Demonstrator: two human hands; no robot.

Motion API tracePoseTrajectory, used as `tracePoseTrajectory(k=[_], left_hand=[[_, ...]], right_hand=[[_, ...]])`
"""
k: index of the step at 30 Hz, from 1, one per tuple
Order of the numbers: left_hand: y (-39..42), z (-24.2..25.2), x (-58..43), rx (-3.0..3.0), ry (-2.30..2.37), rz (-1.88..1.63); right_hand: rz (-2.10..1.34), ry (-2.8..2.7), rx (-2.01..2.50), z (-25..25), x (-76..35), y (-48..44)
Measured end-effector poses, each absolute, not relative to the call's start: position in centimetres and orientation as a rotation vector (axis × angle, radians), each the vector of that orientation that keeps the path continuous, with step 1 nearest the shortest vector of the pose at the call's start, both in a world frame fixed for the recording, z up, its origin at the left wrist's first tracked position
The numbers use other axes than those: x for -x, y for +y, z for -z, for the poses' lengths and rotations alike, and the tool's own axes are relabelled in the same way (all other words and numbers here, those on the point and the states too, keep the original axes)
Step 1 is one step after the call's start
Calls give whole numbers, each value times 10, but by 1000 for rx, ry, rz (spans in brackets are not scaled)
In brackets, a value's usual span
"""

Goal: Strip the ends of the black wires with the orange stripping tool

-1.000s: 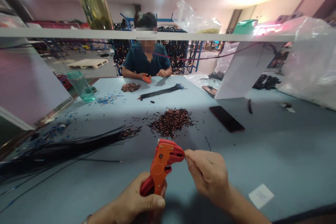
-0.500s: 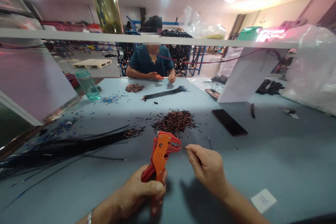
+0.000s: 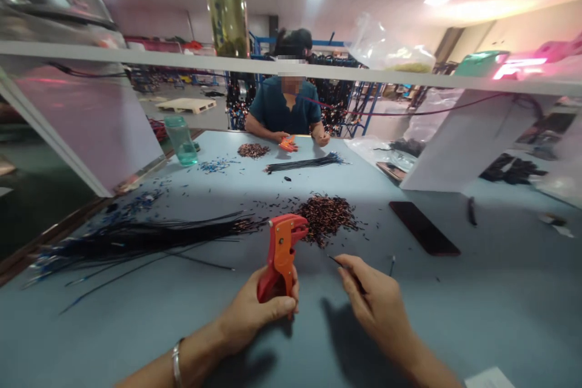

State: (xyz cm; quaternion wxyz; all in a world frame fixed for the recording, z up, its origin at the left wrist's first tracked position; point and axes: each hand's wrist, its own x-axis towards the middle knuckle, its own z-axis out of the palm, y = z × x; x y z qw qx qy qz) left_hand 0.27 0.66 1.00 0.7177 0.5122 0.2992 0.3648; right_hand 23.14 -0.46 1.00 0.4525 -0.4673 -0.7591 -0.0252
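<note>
My left hand (image 3: pixel 266 306) is wrapped round the handles of a red and orange wire stripper (image 3: pixel 282 248), held upright with its jaws toward the right. Between the thumb and fingertips of my right hand (image 3: pixel 375 291) is a short dark wire (image 3: pixel 335 260), its tip pointing left and apart from the jaws. Behind the tool lies a heap of small black and copper-coloured wire pieces (image 3: pixel 325 218). To the left, a bundle of long black wires (image 3: pixel 150 239) is spread on the table, with bare ends toward the heap and blue tips at the far left.
Right of the heap lies a dark phone (image 3: pixel 425 227). A teal bottle (image 3: pixel 180 142) stands at the back left. Across the table a co-worker (image 3: pixel 286 103) holds an orange tool (image 3: pixel 288 143), near a second wire bundle (image 3: pixel 304 162). A white shelf (image 3: pixel 318 68) spans above.
The view has swung left, so things sit further right. The wire stripper and the wire in my right hand are further apart. The co-worker's orange tool has turned.
</note>
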Motion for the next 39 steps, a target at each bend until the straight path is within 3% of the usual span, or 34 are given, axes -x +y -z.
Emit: tracePoseTrajectory(k=[7, 18, 25, 32, 39], left_hand=[[12, -7, 3, -1717, 937, -1018], [3, -10, -1, -2161, 898, -889], [5, -2, 0, -2480, 888, -876], [5, -4, -2, -2687, 862, -839], [5, -3, -1, -2738, 891, -893]], right_hand=[[-110, -1946, 1171, -2, -232, -3], [-555, -1923, 1062, -7, -231, -1], [-1130, -1489, 1235, -6, -233, -4], [-1486, -1189, 1212, -18, -225, -5], [-1521, -1310, 1114, -22, -221, -10]])
